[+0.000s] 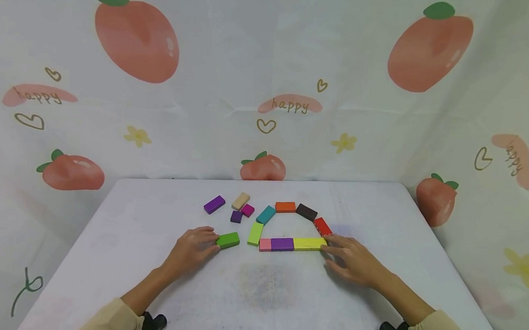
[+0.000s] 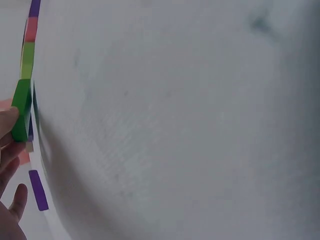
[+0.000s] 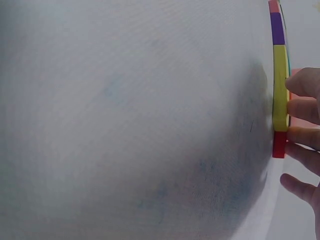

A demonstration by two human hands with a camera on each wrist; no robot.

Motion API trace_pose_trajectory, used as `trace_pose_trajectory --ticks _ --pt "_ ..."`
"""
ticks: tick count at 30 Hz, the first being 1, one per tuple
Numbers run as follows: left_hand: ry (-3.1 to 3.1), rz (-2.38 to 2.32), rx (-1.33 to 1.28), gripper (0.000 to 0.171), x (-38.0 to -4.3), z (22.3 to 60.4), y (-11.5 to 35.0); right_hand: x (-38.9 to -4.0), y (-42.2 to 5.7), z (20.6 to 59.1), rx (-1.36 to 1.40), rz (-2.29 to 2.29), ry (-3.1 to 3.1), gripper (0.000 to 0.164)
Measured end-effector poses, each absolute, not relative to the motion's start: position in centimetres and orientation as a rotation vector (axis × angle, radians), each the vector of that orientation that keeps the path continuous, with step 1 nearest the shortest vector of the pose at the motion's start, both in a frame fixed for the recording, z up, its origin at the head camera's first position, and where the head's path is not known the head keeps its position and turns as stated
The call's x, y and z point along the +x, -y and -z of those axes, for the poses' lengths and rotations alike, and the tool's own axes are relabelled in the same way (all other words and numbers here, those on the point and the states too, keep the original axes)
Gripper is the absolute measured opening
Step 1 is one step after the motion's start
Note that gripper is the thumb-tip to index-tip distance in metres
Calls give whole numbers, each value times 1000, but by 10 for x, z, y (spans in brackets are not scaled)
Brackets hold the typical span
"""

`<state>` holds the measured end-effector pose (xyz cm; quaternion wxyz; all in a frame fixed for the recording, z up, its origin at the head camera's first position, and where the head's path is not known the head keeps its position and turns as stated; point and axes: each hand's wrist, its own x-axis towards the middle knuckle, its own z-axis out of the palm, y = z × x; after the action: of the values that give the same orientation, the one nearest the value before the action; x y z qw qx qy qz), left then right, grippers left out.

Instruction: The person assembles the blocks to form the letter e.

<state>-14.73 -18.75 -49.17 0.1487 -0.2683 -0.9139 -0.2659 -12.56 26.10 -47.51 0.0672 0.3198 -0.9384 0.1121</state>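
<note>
- Head view: pinching the green block [image 1: 228,240] between thumb and fingers in the grip of the left hand [image 1: 195,246], just left of the lime block [image 1: 255,233] and apart from it. Cannot tell whether lifted off the table [image 1: 250,292] or resting on it.
- Likely trouble on that side: striking the lime block through moving too fast or too far right. Could skew the lime block and shove the teal block [image 1: 266,215] beyond it.
- Held towards the outer end, so liable to swivel, probably from uneven pressure in the grip.
- At the right hand [image 1: 351,259]: spread, touching the yellow block [image 1: 309,244] and red block [image 1: 322,226] rather than clasping. Could press the yellow block leftward, jamming it against the purple block [image 1: 282,244] and pink block [image 1: 265,245].
- Also risky: catching the red block on lifting away, and so widening any gap beside the black block [image 1: 307,212].
- Beyond the green block: magenta block [image 1: 247,210] and tan block [image 1: 241,200], easily brushed by a careless reach.
- Orange block [image 1: 285,207]: apart from both hands, but exposed to shoves passed along by neighbours.
</note>
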Motion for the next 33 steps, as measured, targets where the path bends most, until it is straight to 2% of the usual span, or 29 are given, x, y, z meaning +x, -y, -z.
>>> trace_pose_trajectory --ticks 16,20,27,33 --pt "2745 752 -931 37 -135 493 173 -126 -261 475 964 -346 2826 36" --pt "2777 751 -966 34 -132 490 169 -126 -261 476 960 -345 2833 36" --pt "2758 786 -1079 18 -132 486 163 -126 -261 476 961 -341 2822 35" --pt "2714 785 -1164 19 -134 485 160 -126 -261 477 958 -341 2825 35"
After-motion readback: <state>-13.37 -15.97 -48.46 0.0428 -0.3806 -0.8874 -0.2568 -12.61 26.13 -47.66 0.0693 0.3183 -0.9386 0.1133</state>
